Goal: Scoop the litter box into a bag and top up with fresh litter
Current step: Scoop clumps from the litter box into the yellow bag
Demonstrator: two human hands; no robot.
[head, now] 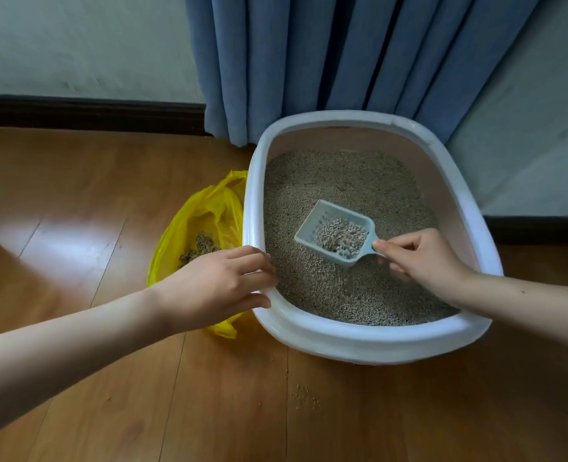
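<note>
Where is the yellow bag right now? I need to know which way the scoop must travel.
In the head view, the yellow bag lies open on the wooden floor against the litter box's left wall, partly behind the left hand.

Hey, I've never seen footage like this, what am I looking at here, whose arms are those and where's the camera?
There is no machine here. The camera is worn on a person's head and looks forward and down, so the two bare arms reaching in are that person's own.

On the wooden floor stands a white litter box filled with grey-brown litter, in front of a blue curtain. The right hand holds the handle of a pale slotted scoop, which carries some litter above the bed. The left hand rests on the box's near-left rim, fingers over the edge. Beside the box lies an open yellow bag with some scooped litter inside. A few grains are scattered on the floor.
</note>
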